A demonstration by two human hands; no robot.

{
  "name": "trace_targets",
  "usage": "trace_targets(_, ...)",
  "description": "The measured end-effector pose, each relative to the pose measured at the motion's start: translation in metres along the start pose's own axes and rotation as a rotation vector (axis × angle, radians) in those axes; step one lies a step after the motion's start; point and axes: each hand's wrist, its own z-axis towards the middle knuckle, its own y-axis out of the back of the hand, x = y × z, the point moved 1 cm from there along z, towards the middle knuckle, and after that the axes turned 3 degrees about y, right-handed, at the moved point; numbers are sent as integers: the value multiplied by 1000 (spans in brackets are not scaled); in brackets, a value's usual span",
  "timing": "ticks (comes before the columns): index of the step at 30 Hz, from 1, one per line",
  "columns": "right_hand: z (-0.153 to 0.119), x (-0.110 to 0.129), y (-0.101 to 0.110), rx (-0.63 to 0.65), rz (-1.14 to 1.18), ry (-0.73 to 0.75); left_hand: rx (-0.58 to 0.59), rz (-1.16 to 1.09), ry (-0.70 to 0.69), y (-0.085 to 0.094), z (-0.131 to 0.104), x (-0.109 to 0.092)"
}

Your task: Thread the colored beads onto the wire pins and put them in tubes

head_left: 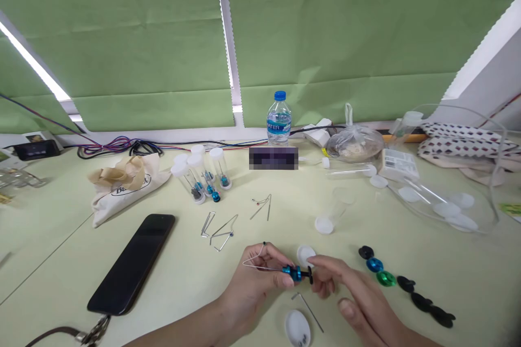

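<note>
Pale table, blue metal piece (293,272) in left hand's (271,276) grip.

Both hands are bare and apart, fingertips turned toward each other. The left forearm (195,322) slants up from the lower edge, and the left hand (256,276) closes in a pinch — left thumb (279,280) laid forward below, fingers bent above it. The right hand (362,290) reaches in from the lower right, back of the hand partly upward. Its right index finger (329,264) points leftward, the other fingers curl beneath, and the right thumb (348,309) stands well apart — pinching nothing.
</note>
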Motion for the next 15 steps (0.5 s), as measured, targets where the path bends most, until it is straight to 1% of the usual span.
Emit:
trace_targets(5, 2, 3, 0, 19, 12, -41, 18, -9, -9, 1, 1, 1)
trace_targets(10, -2, -2, -1, 53, 35, -6, 17, -2, -12, 2, 1, 2)
trace_targets(15, -1, -3, -1, 44, 26, -32, 16, -2, -9, 0, 0, 0)
